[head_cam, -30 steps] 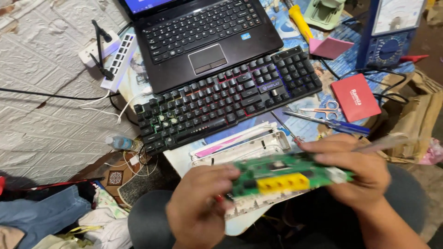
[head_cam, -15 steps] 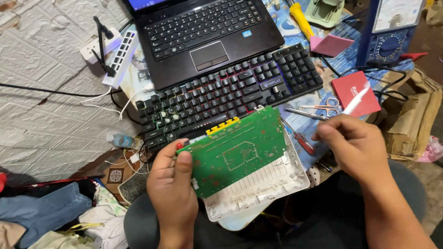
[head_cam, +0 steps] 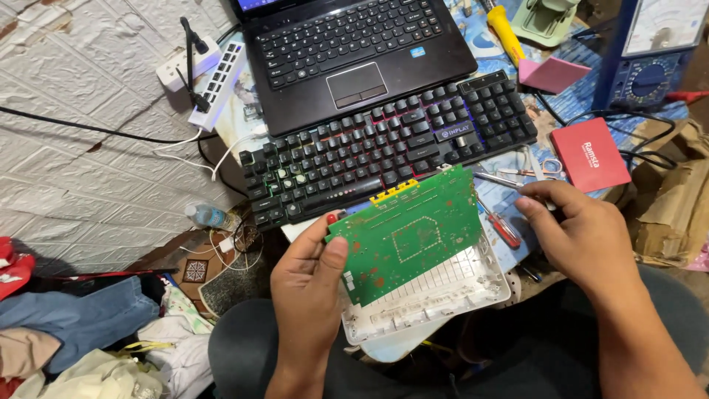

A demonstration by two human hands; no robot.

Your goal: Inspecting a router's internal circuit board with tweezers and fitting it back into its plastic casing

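While your left hand (head_cam: 314, 284) pinches the green circuit board (head_cam: 410, 233) by its left edge, thumb on its face, the board sits tilted over the open white plastic casing (head_cam: 443, 295) on your lap, hiding most of the casing's inside. Your right hand (head_cam: 583, 236) hovers just right of the board, fingers loosely curled around nothing visible. Behind the board's far edge lies the black keyboard (head_cam: 384, 144), partly covered by it.
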